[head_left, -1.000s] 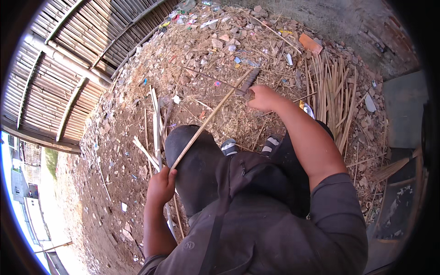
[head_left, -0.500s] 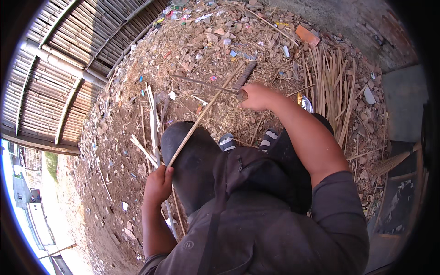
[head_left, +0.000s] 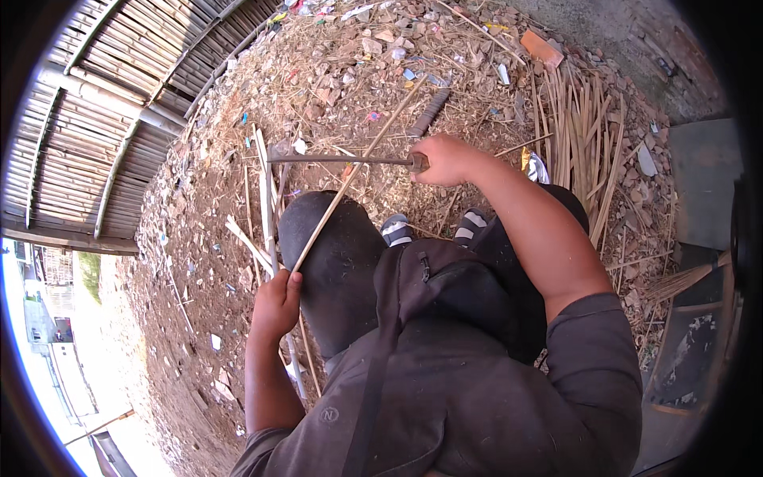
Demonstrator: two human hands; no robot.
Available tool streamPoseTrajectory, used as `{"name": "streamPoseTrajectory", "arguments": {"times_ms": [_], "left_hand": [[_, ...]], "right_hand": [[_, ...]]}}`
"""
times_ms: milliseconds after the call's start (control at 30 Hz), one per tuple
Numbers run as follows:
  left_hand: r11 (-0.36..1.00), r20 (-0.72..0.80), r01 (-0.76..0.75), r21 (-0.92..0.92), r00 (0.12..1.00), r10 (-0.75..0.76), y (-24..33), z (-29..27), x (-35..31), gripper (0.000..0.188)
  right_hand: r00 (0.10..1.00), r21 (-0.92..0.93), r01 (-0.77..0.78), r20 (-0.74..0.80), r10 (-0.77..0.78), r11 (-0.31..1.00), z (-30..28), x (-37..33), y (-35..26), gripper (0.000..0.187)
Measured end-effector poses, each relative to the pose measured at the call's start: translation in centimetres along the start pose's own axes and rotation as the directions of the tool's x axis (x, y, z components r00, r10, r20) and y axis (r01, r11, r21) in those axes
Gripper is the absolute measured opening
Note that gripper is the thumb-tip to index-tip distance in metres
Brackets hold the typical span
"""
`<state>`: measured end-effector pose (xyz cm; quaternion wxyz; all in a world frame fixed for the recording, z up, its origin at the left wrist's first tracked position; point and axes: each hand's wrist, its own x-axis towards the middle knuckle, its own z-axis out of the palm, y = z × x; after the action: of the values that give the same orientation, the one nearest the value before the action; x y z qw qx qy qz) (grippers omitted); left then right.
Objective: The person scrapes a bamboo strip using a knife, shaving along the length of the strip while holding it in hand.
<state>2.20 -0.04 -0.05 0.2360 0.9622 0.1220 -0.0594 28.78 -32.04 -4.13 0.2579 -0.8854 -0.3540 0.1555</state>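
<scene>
My left hand [head_left: 276, 302] is closed around the lower end of a long, narrow bamboo strip [head_left: 380, 137]. The strip slants up and to the right across my dark-clothed left knee [head_left: 322, 238]. In my right fist [head_left: 445, 159] is the handle end of a knife with a long, thin dark blade [head_left: 318, 159]. The blade points left, nearly level, and crosses the strip above the knee; whether the two touch I cannot tell. Just beyond the right hand lies a dark ribbed rod [head_left: 431, 111] on the ground.
Several pale bamboo pieces [head_left: 265, 191] lie beside my left knee. A large pile of split strips [head_left: 574, 143] lies at the right, near an orange brick [head_left: 542, 48]. Litter and rubble cover the dirt. A bamboo wall [head_left: 95, 95] stands left, a concrete wall [head_left: 620, 40] far right.
The knife blade has swung from slanting up-left to nearly level, its far end coming closer to me and leftward. Both hands keep their hold; the strip is in almost the same position.
</scene>
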Motion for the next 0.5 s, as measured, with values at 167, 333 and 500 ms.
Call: {"name": "streamPoseTrajectory", "arguments": {"times_ms": [167, 333, 500], "left_hand": [[1.0, 0.009, -0.011, 0.013, 1.0, 0.011, 0.3, -0.3, 0.3, 0.044], [1.0, -0.014, -0.007, 0.006, 1.0, 0.007, -0.6, 0.5, 0.0, 0.044], [0.999, 0.005, 0.001, 0.047, 1.0, -0.001, 0.5, -0.5, 0.4, 0.043]], "right_hand": [[0.996, 0.041, -0.087, 0.041, 0.085, 0.995, -0.2, 0.6, 0.4, 0.035], [0.998, -0.153, 0.06, -0.009, -0.062, 0.986, 1.0, 0.6, -2.7, 0.028], [0.97, 0.188, -0.236, -0.015, 0.243, 0.953, -0.2, 0.4, 0.2, 0.03]]}}
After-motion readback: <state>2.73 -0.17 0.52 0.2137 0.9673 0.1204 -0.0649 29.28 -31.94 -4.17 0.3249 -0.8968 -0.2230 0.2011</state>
